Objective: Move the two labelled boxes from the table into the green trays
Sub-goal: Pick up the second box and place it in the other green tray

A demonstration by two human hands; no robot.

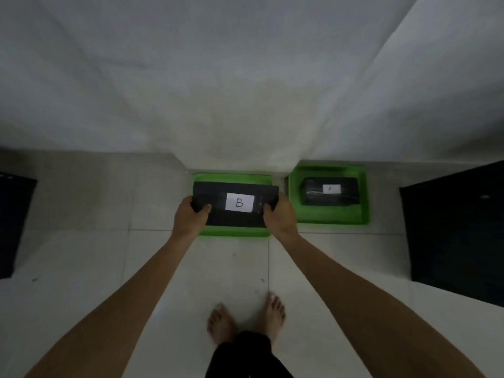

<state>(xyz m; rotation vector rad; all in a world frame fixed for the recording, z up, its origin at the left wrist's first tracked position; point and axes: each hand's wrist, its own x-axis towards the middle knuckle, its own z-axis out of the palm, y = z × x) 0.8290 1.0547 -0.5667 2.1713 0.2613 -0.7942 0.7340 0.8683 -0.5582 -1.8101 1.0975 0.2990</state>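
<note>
A black box with a white label reading B (236,203) is held over the left green tray (234,232) on the floor. My left hand (191,217) grips the box's left end and my right hand (278,217) grips its right end. I cannot tell whether the box touches the tray's bottom. To the right, a second green tray (331,215) holds another black box with a small white label (328,191); its letter is too blurred to read.
A white cloth-covered table (245,77) fills the upper view, its edge hanging just above the trays. Dark objects stand on the tiled floor at the far left (13,222) and far right (455,230). My bare feet (245,320) are below the trays.
</note>
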